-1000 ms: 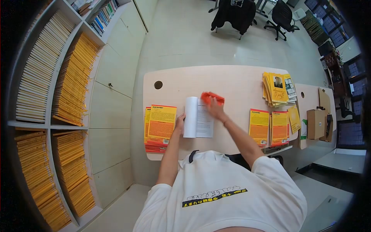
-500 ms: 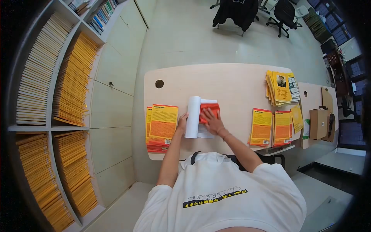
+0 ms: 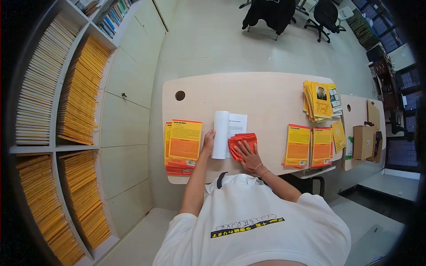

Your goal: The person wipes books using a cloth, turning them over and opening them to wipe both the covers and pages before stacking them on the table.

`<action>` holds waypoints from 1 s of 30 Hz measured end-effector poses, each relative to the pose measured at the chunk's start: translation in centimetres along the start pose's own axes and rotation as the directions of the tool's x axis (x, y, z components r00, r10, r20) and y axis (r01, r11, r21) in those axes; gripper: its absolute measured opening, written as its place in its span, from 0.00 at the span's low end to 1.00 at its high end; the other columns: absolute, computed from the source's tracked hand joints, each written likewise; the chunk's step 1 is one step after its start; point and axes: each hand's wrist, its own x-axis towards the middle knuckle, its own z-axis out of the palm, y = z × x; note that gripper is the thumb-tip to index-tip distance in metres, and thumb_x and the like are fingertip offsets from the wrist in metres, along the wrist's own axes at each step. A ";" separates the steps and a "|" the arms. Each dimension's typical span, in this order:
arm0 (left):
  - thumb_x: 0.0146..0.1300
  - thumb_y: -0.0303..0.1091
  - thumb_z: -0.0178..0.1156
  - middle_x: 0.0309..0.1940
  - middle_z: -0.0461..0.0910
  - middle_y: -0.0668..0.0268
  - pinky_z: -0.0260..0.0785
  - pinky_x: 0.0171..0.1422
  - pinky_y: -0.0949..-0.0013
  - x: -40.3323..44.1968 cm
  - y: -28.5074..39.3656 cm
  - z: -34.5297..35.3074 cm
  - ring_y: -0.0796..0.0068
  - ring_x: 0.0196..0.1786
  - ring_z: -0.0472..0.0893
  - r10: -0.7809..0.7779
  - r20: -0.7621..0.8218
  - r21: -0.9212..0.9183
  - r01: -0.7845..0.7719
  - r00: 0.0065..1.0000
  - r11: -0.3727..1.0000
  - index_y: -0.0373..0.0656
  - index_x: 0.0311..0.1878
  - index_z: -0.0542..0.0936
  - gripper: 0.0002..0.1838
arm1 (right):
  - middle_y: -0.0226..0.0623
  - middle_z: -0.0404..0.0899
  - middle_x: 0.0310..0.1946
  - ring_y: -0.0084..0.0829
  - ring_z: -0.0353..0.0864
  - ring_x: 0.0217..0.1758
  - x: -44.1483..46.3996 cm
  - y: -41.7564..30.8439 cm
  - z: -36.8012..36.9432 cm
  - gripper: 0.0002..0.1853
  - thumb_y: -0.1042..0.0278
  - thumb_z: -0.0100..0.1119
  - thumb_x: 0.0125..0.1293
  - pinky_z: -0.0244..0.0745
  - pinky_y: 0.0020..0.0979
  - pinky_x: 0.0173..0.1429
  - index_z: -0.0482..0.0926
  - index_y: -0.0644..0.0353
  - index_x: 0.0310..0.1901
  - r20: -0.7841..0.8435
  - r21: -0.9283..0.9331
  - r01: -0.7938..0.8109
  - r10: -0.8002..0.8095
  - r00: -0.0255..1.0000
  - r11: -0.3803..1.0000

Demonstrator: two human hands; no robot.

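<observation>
An open book (image 3: 238, 125) lies on the table in front of me, with white printed pages and its left part curled over in a thick roll. My left hand (image 3: 209, 141) grips the book at its left edge, fingers partly hidden behind the curled pages. On the lower right page sits a bunched red cloth (image 3: 238, 139). My right hand (image 3: 247, 154) lies flat over this cloth with fingers spread, pressing it against the page and a little past the book's right edge.
Yellow-orange books with red edges are stacked at the table's left (image 3: 184, 142) and right (image 3: 297, 146). More yellow books (image 3: 320, 99) lie at the back right. A cardboard box (image 3: 364, 142) stands on a side table. Shelves of books (image 3: 80, 93) and cabinets (image 3: 124, 124) line the left.
My right hand has moved the red cloth down the right page towards me, uncovering printed text at the top. My left hand stays at the book's left edge.
</observation>
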 end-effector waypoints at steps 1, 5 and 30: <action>0.72 0.42 0.47 0.33 0.78 0.67 0.65 0.41 0.73 0.0 0.0 0.2 0.79 0.34 0.73 0.020 0.003 0.014 -0.020 1.000 1.000 0.40 0.43 0.78 0.16 | 0.32 0.43 0.79 0.38 0.37 0.81 -0.8 0.0 -0.3 0.38 0.53 0.48 0.62 0.30 0.62 0.74 0.52 0.46 0.75 0.043 -0.005 0.012 -0.012 0.999 1.000; 0.72 0.42 0.48 0.33 0.78 0.67 0.65 0.42 0.74 -0.2 0.3 0.3 0.78 0.34 0.73 -0.027 0.003 0.041 0.027 1.000 0.999 0.40 0.43 0.78 0.15 | 0.32 0.42 0.79 0.38 0.38 0.81 1.6 2.2 0.2 0.38 0.56 0.47 0.63 0.32 0.63 0.74 0.51 0.46 0.76 0.043 0.044 -0.132 0.130 0.991 0.990; 0.72 0.44 0.49 0.41 0.81 0.63 0.69 0.46 0.72 0.9 -0.5 -0.8 0.75 0.40 0.76 -0.039 0.034 0.023 0.038 0.999 0.999 0.38 0.51 0.77 0.18 | 0.41 0.77 0.48 0.38 0.76 0.38 18.4 10.7 -14.0 0.38 0.32 0.33 0.67 0.71 0.36 0.41 0.74 0.62 0.54 0.556 0.388 -0.813 0.594 0.582 0.434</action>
